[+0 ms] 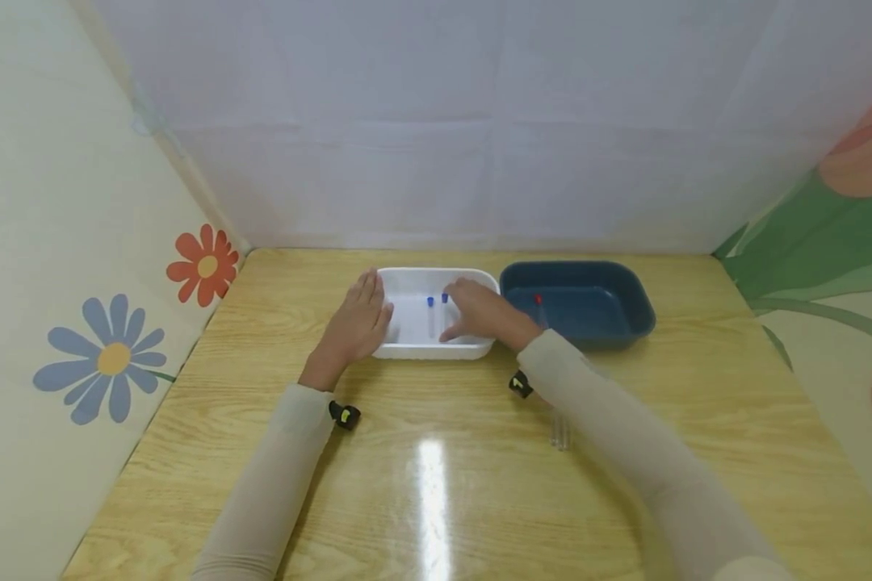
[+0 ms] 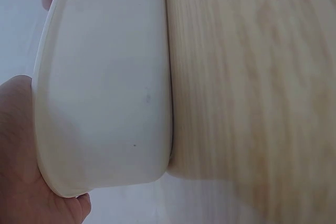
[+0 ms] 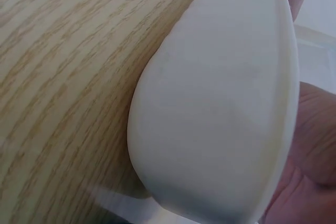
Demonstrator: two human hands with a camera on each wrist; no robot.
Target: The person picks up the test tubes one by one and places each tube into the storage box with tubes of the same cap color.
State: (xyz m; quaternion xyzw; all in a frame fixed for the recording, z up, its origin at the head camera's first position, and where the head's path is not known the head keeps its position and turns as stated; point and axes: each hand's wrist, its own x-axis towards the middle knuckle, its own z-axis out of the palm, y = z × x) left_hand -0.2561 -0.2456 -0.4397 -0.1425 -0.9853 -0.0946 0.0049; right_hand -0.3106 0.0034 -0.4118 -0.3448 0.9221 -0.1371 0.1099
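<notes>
In the head view a white tray (image 1: 436,353) stands on the table, with two blue-capped tubes (image 1: 431,316) lying side by side in it. My left hand (image 1: 356,319) rests along the tray's left end with fingers straight. Its thumb side lies against the white rim (image 2: 50,51) in the left wrist view. Over the right part of the tray is my right hand (image 1: 483,311), thumb and fingers spread apart around the right-hand tube's blue cap (image 1: 445,298). In the right wrist view the tray wall (image 3: 210,103) covers much of that hand.
A dark blue tray (image 1: 589,335) stands right beside the white one and holds a red-capped tube (image 1: 538,299). Clear tubes (image 1: 561,436) lie on the table, partly hidden under my right forearm. A white cloth (image 1: 407,186) hangs behind the table.
</notes>
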